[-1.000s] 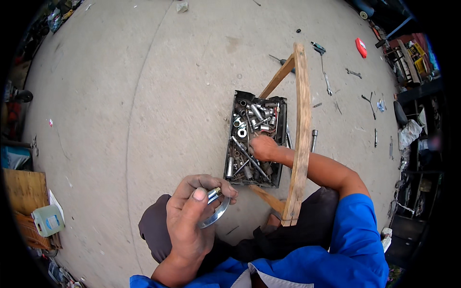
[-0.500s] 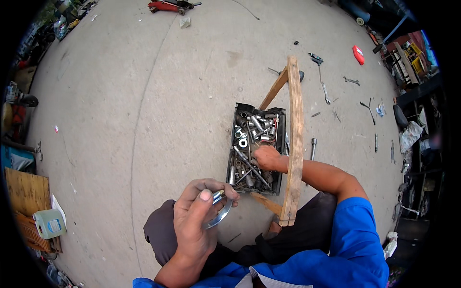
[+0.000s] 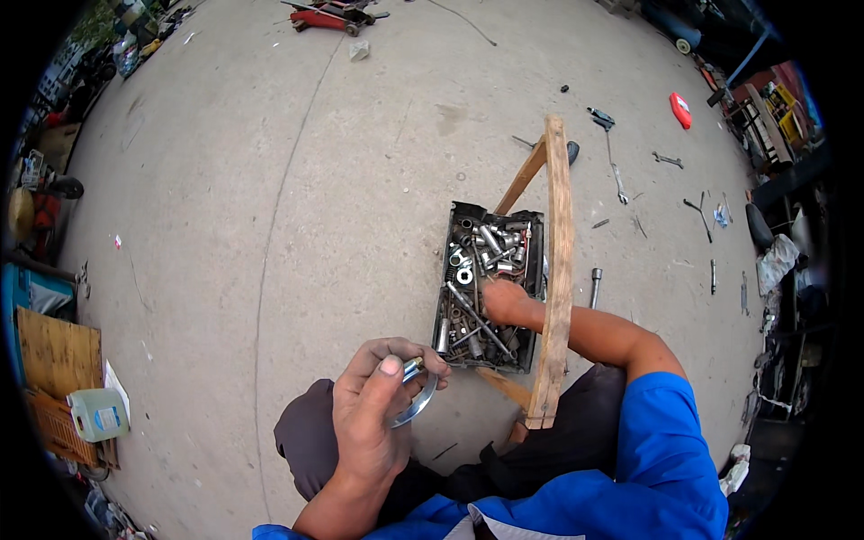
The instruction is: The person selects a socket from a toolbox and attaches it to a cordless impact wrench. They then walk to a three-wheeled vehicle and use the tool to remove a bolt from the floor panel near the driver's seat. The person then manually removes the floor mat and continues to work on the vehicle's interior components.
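Shut around a shiny curved metal band, clamp-like in shape (image 3: pixel 418 409), my left hand (image 3: pixel 367 409) is raised in front of my knee. A short brass-tipped metal piece shows between its thumb and fingers. My right hand (image 3: pixel 508 302) reaches down into a black tool tray (image 3: pixel 446 270), fingers curled among the tools; what they grip is hidden. Sockets (image 3: pixel 491 238), a round silver nut-like piece (image 3: pixel 464 275) and long steel bars (image 3: pixel 479 319) lie heaped in the tray. My right forearm passes under the upper bar of a wooden frame (image 3: pixel 559 234).
Wrenches (image 3: pixel 668 160), a T-shaped tool (image 3: pixel 700 219) and a long socket tool (image 3: pixel 596 286) lie on the concrete to the right, near a red bottle (image 3: pixel 680 111). A red floor jack (image 3: pixel 328 17) stands far off. At left are a jerrycan (image 3: pixel 99 414) and a wooden board (image 3: pixel 61 349).
The whole view has shifted slightly, so the scene sits a little lower and further right. Both hands keep nearly the same pose; the right one stays in the tray.
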Demonstrator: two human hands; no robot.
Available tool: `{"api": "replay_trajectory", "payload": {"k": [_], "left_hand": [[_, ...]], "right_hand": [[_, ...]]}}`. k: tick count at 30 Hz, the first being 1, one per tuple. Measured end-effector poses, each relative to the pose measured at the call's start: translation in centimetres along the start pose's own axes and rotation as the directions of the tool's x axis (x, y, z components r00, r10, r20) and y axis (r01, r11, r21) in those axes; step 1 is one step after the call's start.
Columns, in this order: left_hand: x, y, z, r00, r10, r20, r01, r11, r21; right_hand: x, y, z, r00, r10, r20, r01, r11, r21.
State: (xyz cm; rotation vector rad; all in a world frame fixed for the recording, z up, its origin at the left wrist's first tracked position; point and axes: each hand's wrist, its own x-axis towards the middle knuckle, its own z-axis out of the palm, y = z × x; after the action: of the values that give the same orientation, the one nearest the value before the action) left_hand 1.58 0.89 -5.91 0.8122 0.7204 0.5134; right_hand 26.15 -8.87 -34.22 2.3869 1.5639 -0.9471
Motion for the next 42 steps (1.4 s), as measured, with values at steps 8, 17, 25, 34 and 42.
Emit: {"api": "replay_trajectory", "payload": {"k": [8,17,25,34,42], "left_hand": [[0.0,-0.1,0.5,0.999,0.011,0.051,-0.011,1.0,-0.007],[0.7,-1.0,0.6,0.993,-0.018,0.113,0.008,0.996,0.092],[0.8,-1.2,0.7,0.988,0.034,0.154,-0.048,0.995,0.088],[1.0,-2.4,1.3,0.974,0.05,0.219,-0.082,0.987,0.136],[0.5,-2.1,1.9,0.944,0.129,0.303,-0.185,0.969,0.164]], "right_hand": [[-3.6,5.2,-2.8,0.939,0.12,-0.322,-0.009,0.946,0.325],[-7.6,5.0,-12.5,0.849,0.154,-0.505,0.245,0.733,0.635],[-13.3,8.4,-20.3,0.668,0.33,-0.667,0.068,0.865,0.497],[-19.4,-2.7,-27.3,0.64,0.126,-0.758,0.545,0.621,0.564],[-18.5,-11.5,-25.6,0.707,-0.133,-0.695,0.619,0.591,0.517]]}}
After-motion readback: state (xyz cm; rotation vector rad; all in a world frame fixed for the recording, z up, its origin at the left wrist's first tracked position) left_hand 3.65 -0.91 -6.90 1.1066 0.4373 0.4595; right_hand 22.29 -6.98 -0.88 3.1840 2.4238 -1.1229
